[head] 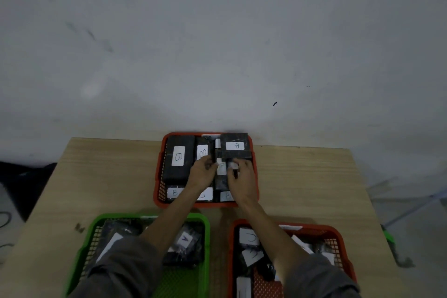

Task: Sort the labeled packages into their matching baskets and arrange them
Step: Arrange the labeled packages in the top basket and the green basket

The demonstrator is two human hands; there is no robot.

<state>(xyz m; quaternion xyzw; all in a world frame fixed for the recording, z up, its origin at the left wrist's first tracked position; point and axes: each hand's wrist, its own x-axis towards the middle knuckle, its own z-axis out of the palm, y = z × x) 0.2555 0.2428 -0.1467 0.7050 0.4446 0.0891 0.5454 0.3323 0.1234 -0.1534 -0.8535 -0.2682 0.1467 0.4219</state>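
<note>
Sorting appears nearly complete; B packages (178,156) fill the far red basket (158,172); left hand (202,172) and right hand (243,176) curl fingers around a small package (221,168) there; arranging remains.

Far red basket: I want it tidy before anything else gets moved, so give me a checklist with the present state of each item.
1. Both hands inside the far red basket: ok, left hand and right hand are over its middle.
2. Grip on the small package between the hands: cannot tell, fingers blur together.
3. Labels there read B: ok for the big package and the top package; others unreadable.
4. Top package lying flat: not ok, it rides on others.
5. Green basket holds A: ok for one label.
</note>
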